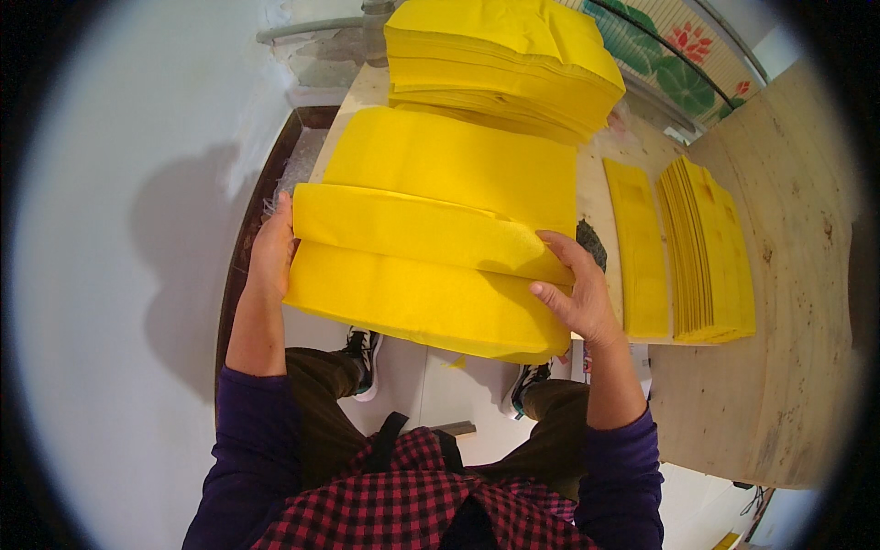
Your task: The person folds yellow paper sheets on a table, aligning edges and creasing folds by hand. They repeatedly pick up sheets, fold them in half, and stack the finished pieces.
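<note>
Cloth (422, 225), between left grip (269, 252) and right grip (587, 295), left perhaps beneath

Sheet (440, 165) lies across the table (341, 128), front part hanging past the near edge, above the floor (431, 385). Folded strip (403, 215) runs left to right over the sheet's middle; left hand (271, 243) at its left end, right hand (587, 295) at its right end. Tall stack (500, 55) behind the sheet, on the table. Dark lump (591, 243) just right of the sheet, behind the right hand. Right of that, a flat folded piece (642, 257), then a bundle (715, 257) just beside it. Wooden board (797, 293) farther right. Wall (119, 293) far left. Shoes (366, 362) on the floor, before the table.
</note>
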{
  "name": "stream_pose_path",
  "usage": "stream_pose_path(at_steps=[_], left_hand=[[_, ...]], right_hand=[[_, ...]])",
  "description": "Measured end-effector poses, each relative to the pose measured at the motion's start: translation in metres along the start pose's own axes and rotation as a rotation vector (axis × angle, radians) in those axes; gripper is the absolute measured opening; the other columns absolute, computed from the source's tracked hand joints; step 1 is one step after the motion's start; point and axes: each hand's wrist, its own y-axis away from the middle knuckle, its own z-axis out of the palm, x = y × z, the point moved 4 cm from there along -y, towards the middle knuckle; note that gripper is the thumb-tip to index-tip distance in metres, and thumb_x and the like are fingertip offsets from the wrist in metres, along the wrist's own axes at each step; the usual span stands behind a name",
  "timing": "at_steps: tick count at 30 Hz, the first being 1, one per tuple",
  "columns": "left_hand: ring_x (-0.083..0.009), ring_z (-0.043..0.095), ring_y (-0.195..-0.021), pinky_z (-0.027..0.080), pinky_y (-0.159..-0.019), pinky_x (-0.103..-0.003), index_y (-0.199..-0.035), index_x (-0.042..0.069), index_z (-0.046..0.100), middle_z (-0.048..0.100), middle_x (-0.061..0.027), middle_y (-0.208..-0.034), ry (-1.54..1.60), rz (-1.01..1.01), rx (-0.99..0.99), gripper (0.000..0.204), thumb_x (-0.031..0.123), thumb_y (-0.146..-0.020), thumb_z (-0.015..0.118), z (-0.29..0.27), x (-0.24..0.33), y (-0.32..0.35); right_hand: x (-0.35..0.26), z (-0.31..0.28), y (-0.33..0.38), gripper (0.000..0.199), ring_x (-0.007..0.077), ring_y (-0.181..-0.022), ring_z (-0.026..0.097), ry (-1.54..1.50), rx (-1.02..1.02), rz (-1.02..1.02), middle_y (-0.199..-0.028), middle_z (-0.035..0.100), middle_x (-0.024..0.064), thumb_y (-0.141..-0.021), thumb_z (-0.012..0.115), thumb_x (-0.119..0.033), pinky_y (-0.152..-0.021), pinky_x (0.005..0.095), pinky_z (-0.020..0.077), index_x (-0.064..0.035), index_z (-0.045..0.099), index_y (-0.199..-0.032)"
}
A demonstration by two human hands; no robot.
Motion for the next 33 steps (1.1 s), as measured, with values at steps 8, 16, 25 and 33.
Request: stream_pose_path(at_steps=[8,16,25,33], left_hand=[[-0.02,0.058,-0.11,0.041,-0.098,-0.032,-0.126,0.008,0.058,0.063,-0.0072,-0.122,-0.018,0.032,-0.012,0.052,0.049,-0.101,0.037,0.008,0.006,0.011],[-0.023,0.058,-0.11,0.044,-0.097,-0.037,-0.124,0.006,0.058,0.064,-0.0101,-0.118,0.068,-0.016,-0.206,0.051,0.047,-0.101,0.04,0.007,0.007,0.016],[-0.0213,0.066,-0.093,0.052,-0.085,-0.031,-0.114,0.0,0.062,0.069,-0.0105,-0.103,-0.194,0.076,-0.23,0.028,0.007,-0.087,0.066,-0.002,0.006,0.009],[-0.0195,0.065,-0.095,0.05,-0.088,-0.032,-0.11,0.0,0.065,0.069,-0.0088,-0.104,-0.252,0.135,-0.24,0.025,0.007,-0.087,0.067,-0.014,0.003,-0.005]], right_hand=[[-0.018,-0.008,0.0,0.047,0.0348,-0.092,0.063,-0.286,-0.334,0.093,-0.098,0.068,0.0176,-0.075,0.078,-0.037,-0.085,0.0388,0.0491,0.0006,0.067,-0.102],[-0.049,-0.008,0.005,0.042,0.0329,-0.088,0.062,-0.078,-0.367,-0.238,-0.09,0.067,0.0131,-0.072,0.079,-0.039,-0.083,0.0402,0.0469,-0.0019,0.066,-0.087],[-0.031,-0.022,0.022,0.034,0.0296,-0.093,0.062,-0.258,-0.201,-0.007,-0.094,0.068,0.0082,-0.074,0.078,-0.035,-0.091,0.0401,0.0408,-0.005,0.066,-0.085],[-0.036,-0.014,0.022,0.046,0.0324,-0.121,0.051,0.146,-0.254,-0.154,-0.11,0.064,0.0094,-0.078,0.073,-0.041,-0.112,0.0546,0.0196,-0.0087,0.064,-0.11]])
